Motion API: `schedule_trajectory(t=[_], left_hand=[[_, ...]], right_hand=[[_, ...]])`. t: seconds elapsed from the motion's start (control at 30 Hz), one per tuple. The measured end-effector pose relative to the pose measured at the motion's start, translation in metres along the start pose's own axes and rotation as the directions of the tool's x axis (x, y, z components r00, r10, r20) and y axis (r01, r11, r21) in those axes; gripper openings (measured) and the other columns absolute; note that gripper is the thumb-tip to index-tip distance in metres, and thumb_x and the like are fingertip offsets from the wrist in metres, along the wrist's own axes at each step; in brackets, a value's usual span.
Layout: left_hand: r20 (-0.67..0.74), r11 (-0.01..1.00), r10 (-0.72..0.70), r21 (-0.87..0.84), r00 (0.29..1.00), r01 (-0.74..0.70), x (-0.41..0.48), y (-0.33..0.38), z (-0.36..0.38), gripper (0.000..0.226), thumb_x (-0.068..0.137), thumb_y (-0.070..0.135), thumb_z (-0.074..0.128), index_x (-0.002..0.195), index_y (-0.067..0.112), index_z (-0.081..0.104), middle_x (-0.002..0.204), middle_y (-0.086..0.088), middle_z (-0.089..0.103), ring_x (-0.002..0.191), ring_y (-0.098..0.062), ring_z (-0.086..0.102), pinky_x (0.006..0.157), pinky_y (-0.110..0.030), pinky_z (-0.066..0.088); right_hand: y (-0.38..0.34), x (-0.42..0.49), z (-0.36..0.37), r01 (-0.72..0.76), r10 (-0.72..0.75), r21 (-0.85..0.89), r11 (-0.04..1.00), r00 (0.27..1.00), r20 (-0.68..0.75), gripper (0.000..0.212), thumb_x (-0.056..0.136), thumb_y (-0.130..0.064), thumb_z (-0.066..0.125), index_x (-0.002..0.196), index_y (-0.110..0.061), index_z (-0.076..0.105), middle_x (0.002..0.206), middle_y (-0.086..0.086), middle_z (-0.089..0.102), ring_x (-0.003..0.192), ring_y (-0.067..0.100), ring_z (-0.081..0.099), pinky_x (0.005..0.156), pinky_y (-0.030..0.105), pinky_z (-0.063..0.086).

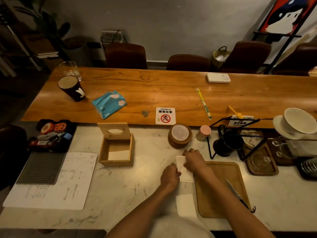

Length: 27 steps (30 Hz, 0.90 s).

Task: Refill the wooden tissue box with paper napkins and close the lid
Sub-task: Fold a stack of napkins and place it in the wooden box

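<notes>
Standing open at centre-left of the frame, the square wooden tissue box (116, 150) has its oval-slotted lid (114, 131) tipped up and a thin layer of pale napkins inside. Right of it on the white marble counter (120, 186), both hands, left (169, 176) and right (194, 160), press a folded white paper napkin (182, 169) beside a wooden tray (221, 189).

- The paper napkins (183, 169) lie on the counter (130, 194) between the left hand (169, 176) and right hand (193, 160), both touching them.
- The wooden tissue box (116, 148), lid (115, 131) up, stands left of and beyond the hands.
- A wooden tray (221, 188) lies under the right forearm, a knife (235, 193) on it.
- A stack of coasters (180, 136) sits just beyond the right hand.
</notes>
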<state>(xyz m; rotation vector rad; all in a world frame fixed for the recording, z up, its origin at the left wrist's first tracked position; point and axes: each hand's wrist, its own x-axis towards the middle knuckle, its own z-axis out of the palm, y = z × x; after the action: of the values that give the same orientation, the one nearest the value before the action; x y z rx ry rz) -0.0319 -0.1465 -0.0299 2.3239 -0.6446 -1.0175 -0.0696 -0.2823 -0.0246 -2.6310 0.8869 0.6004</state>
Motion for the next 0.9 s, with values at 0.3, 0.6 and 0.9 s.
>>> schedule_trajectory(t=[0.3, 0.6, 0.9], left_hand=[[-0.145, 0.969, 0.081, -0.221, 0.986, -0.112, -0.015, -0.017, -0.008, 0.05, 0.081, 0.035, 0.071, 0.124, 0.019, 0.053, 0.119, 0.004, 0.041, 0.115, -0.019, 0.044, 0.102, -0.033, 0.042], [-0.217, 0.816, 0.381, -0.378, 0.899, -0.437, -0.045, -0.055, -0.089, 0.016, 0.092, 0.005, 0.057, 0.098, 0.017, 0.066, 0.099, 0.005, 0.067, 0.099, -0.007, 0.062, 0.09, -0.019, 0.048], [-0.017, 0.858, 0.362, -0.384, 0.932, -0.34, -0.047, -0.132, -0.09, 0.042, 0.091, -0.001, 0.057, 0.124, 0.024, 0.05, 0.119, 0.005, 0.063, 0.115, -0.008, 0.059, 0.104, -0.031, 0.046]], right_hand=[[0.0, -0.054, -0.009, 0.1, 0.058, 0.613, 0.784, 0.971, -0.232, 0.028, 0.087, -0.014, 0.065, 0.109, -0.028, 0.056, 0.107, -0.002, 0.055, 0.105, 0.019, 0.051, 0.086, 0.03, 0.047], [-0.072, -0.11, 0.041, 0.333, 0.167, 0.879, 0.341, 0.899, -0.405, 0.031, 0.083, 0.001, 0.064, 0.105, -0.021, 0.064, 0.107, -0.005, 0.066, 0.101, 0.0, 0.06, 0.086, 0.014, 0.046], [-0.145, -0.129, 0.103, 0.234, 0.444, 0.961, 0.148, 0.852, -0.276, 0.065, 0.088, -0.007, 0.063, 0.146, -0.013, 0.034, 0.136, 0.003, 0.05, 0.126, 0.008, 0.048, 0.099, 0.014, 0.042]])
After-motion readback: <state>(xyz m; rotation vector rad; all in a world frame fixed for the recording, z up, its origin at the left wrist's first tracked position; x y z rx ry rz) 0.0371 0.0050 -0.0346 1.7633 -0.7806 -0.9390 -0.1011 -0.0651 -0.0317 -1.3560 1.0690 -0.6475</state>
